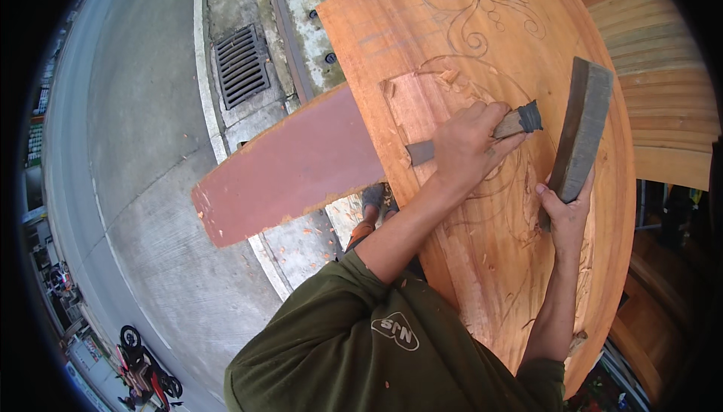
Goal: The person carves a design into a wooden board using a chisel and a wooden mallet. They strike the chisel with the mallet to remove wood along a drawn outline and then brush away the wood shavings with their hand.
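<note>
My left hand (pixel 467 141) is closed around a chisel (pixel 422 153) held low over the wooden panel. Its flat metal blade points left toward the panel's edge, and its wooden handle, wrapped in black at the end, sticks out to the right. In my right hand (pixel 570 205) is a long, dark, squared wooden mallet (pixel 587 103), gripped near its lower end and raised upright to the right of the chisel. The large orange-brown panel (pixel 520 73) bears pencilled scrolls at its far end and a rough, chipped-out area around my left hand. Whether the blade touches the wood, I cannot tell.
Wood shavings (pixel 450 77) lie on the panel. A reddish-brown board (pixel 294 167) juts out left from beneath it. More curved planks (pixel 655 58) stand at the right. A drain grate (pixel 241 67) is set in the concrete; a motorcycle (pixel 147 370) stands at the lower left.
</note>
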The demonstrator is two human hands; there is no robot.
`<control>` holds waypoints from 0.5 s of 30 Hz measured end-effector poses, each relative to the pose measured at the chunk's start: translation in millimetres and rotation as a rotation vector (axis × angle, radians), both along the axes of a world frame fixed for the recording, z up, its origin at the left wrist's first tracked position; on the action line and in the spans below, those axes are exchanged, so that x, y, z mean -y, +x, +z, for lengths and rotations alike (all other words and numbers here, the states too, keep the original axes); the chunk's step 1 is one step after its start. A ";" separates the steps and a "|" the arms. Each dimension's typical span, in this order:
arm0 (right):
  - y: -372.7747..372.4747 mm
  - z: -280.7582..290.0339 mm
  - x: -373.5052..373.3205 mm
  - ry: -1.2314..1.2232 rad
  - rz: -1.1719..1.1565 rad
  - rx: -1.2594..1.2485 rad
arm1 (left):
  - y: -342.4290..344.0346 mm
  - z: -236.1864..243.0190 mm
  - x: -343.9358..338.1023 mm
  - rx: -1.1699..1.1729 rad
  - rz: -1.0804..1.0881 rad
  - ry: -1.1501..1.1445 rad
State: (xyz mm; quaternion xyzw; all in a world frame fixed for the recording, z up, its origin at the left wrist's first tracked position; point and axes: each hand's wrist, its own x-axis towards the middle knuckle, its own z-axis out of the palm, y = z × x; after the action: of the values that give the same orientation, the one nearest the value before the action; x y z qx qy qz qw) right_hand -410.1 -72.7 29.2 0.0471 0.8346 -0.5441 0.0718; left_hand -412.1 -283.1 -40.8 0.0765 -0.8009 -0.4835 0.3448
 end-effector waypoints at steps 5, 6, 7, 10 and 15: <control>18.4 8.6 -8.7 0.020 0.062 -0.045 | 15.7 25.9 -0.5 -0.058 -0.072 -0.218; 19.6 11.8 -12.5 -0.029 -0.017 0.009 | 7.4 29.8 -4.5 -0.079 -0.137 -0.195; 15.0 7.5 -17.1 -0.029 -0.050 -0.134 | -3.4 31.2 -8.1 -0.104 -0.202 -0.176; 0.5 23.2 -29.9 -0.120 -0.075 -0.169 | -39.7 10.9 -5.6 -0.042 -0.185 -0.117; -40.3 52.1 -37.4 -0.238 -0.244 -0.338 | -50.4 2.2 -3.4 -0.037 -0.119 -0.093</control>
State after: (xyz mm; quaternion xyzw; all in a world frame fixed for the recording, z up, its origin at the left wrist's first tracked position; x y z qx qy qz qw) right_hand -450.3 -35.3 81.3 0.0471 0.7529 -0.6435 -0.1301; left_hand -462.5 -279.7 -38.7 0.0036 -0.8192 -0.4665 0.3336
